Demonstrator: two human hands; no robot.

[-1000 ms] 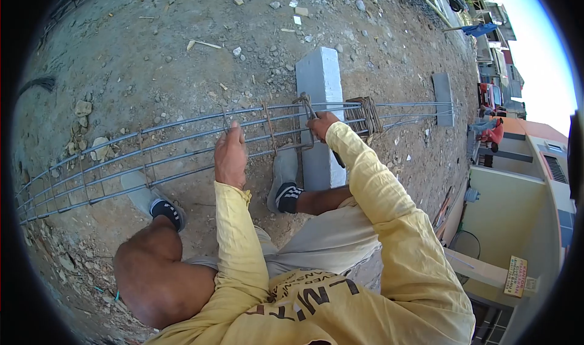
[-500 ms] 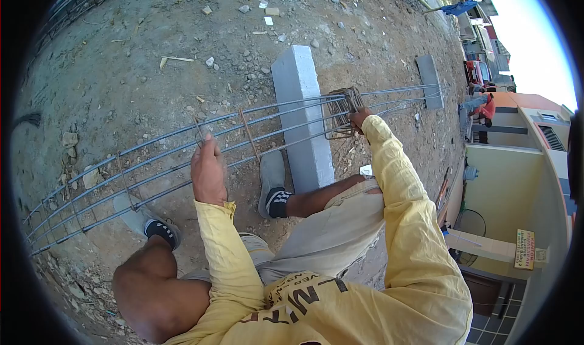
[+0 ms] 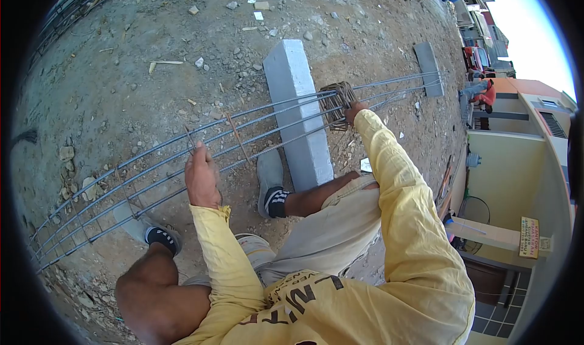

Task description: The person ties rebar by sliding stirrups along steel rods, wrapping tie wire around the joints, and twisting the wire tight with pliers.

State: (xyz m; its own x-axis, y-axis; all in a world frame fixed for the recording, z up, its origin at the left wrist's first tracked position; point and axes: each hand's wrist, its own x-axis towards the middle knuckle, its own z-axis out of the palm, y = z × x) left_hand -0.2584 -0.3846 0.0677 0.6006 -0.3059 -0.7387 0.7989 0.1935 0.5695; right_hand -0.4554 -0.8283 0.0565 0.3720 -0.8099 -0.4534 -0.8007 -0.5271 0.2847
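Several long steel reinforcing bars (image 3: 267,135) run side by side across the view, with rusty stirrups (image 3: 236,133) around them at intervals. My left hand (image 3: 202,176) is closed at the bars, fingers pinched on a single thin stirrup (image 3: 190,137). To the right, my right hand (image 3: 354,112) is closed on a bundle of rusty stirrups (image 3: 338,102) that hangs around the bars. Its fingertips are partly hidden behind the bundle. Beneath the bars lies a grey concrete block (image 3: 297,102), close to the stirrup bundle.
A second grey block (image 3: 429,71) supports the far end of the bars. Stony dirt ground (image 3: 152,96) holds scattered rubble and wood scraps. My shod feet (image 3: 269,178) are beside and under the bars. Far right, a person in red (image 3: 486,96) bends near a building (image 3: 505,156).
Both hands have shifted slightly left in view. The stirrup bundle in my right hand has moved left along the bars and bunched closer together. My left hand stays on its stirrup.
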